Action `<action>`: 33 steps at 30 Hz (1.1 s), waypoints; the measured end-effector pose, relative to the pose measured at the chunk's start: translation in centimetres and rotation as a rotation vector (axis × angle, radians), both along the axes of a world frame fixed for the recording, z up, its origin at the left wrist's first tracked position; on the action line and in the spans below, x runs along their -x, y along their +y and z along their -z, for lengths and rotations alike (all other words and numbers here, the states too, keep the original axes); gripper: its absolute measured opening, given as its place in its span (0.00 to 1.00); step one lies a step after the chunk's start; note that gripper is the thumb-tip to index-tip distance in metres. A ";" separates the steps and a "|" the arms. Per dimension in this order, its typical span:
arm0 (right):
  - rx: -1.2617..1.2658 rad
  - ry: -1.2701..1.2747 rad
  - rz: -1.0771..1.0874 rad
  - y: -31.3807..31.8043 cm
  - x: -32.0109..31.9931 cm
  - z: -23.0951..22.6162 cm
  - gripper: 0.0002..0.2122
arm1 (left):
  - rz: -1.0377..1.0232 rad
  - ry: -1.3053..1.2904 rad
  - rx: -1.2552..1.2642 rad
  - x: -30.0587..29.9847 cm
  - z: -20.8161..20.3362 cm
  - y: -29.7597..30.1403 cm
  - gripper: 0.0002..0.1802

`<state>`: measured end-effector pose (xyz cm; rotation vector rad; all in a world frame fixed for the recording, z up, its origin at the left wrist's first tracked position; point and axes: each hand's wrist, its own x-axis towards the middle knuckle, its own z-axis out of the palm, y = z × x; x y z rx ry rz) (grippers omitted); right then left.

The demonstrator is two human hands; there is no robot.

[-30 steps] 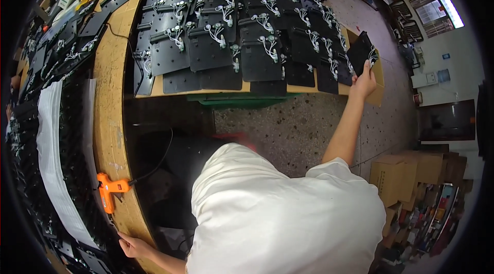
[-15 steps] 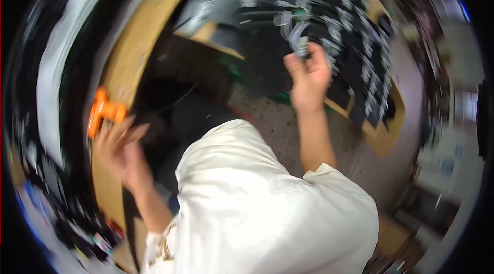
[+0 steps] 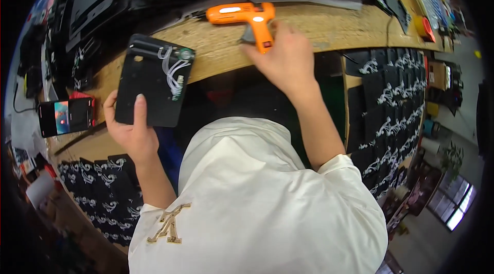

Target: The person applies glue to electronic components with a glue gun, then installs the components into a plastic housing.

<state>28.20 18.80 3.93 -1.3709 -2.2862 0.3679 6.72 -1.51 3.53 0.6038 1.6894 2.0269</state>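
My left hand (image 3: pixel 135 127) holds a flat black panel (image 3: pixel 146 81), its thumb pressed on the face and the other fingers behind. White wires (image 3: pixel 172 71) and a small green circuit board (image 3: pixel 183 54) sit on the panel's upper right part. An orange glue gun (image 3: pixel 257 19) lies on the wooden bench with its handle toward me. My right hand (image 3: pixel 288 55) is at the handle's lower end, thumb on one side and fingers on the other. Those fingers are apart and a little blurred; whether they touch the handle is hard to see.
A lit phone (image 3: pixel 67 117) rests at the left of the bench (image 3: pixel 329 29). Black panels with white wires (image 3: pixel 388 114) lie in rows at the right, and more such panels (image 3: pixel 105 191) at the lower left. An orange roll (image 3: pixel 424 28) stands at the far right.
My view has swung left to face the bench. My right hand has left the wired panels and come to the glue gun. The black panel is now in my left hand, which was empty.
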 end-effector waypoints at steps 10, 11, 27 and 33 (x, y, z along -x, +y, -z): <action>0.970 1.056 -0.107 -1.6 -3.5 -0.2 0.22 | 0.046 0.187 0.200 1.7 0.4 2.1 0.19; 1.039 1.397 -0.202 -2.3 -3.3 0.0 0.23 | 0.061 0.209 0.192 1.7 0.2 2.2 0.20; 1.064 1.360 -0.178 -6.9 -0.6 -3.0 0.19 | 0.524 -0.137 -0.062 0.0 -5.4 3.0 0.41; 1.112 1.670 0.010 -9.0 0.4 -3.0 0.20 | 0.627 -0.749 -0.543 -6.0 1.4 0.8 0.45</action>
